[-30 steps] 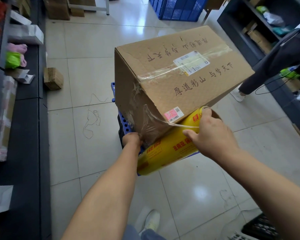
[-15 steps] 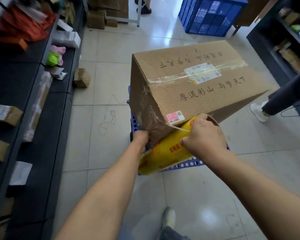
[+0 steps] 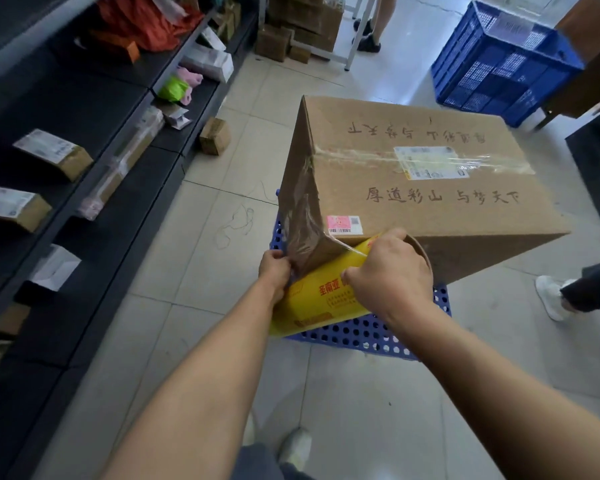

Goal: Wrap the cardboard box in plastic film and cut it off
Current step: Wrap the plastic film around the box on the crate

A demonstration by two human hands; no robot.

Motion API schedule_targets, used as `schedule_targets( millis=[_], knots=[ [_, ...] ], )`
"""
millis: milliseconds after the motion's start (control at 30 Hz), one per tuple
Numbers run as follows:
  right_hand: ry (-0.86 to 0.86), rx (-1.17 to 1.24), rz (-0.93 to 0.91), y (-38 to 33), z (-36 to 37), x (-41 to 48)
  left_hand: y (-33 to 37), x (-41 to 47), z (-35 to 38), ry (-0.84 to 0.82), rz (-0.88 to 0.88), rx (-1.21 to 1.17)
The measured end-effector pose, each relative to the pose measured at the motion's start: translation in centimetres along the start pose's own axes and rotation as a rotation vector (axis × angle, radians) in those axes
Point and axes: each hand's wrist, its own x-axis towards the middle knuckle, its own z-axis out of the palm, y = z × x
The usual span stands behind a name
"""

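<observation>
Cardboard box (image 3: 430, 174): large and taped shut, it sits in the middle of the view, tilted, on a blue perforated platform (image 3: 361, 332). Its near corner points to 6 o'clock, toward the person.
Plastic film (image 3: 302, 223): a wrinkled sheet lies over the end face at 9 o'clock of the box and runs down to the roll.
Film roll (image 3: 319, 299): yellow, just below the near corner of the box, at 6 o'clock of it.
Left hand (image 3: 274, 271): fingers curled, it pinches the film at the low corner, beside the left end of the roll.
Right hand (image 3: 388, 271): fingers curled around the right end of the roll.
Step in hand: I judge this to be the start of the wrapping; only one face is covered and nothing is cut yet.
Next move: it probably needs the film end kept fixed while the roll goes around the long side under tension.
Blue crate (image 3: 506, 64): at 1 o'clock, well apart; what is inside I cannot tell.
Shelves (image 3: 84, 109): from 9 to 11 o'clock, they hold small labelled parcels and soft bags.
</observation>
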Motion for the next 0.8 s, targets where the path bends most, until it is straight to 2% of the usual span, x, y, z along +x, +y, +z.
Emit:
schedule_targets(
  millis=[167,333,533,667,800],
  knots=[
    [0.004,0.006,0.014,-0.2,0.1,0.0,0.5,0.5,0.1,-0.027,0.012,0.065],
    [-0.007,0.009,0.037,-0.4,-0.2,-0.2,-0.3,1.2,-2.0,-0.094,-0.067,-0.095],
    [-0.03,0.013,0.057,-0.8,-0.5,-0.4,0.3,0.5,-2.1,-0.093,-0.046,-0.109],
    [-0.035,0.021,0.071,-1.0,-0.6,-0.3,0.1,0.7,-2.1,-0.111,-0.032,-0.004],
    [-0.043,0.025,0.077,-1.1,-0.8,-0.4,-0.5,1.4,-1.8,-0.041,-0.004,0.133]
  ],
)
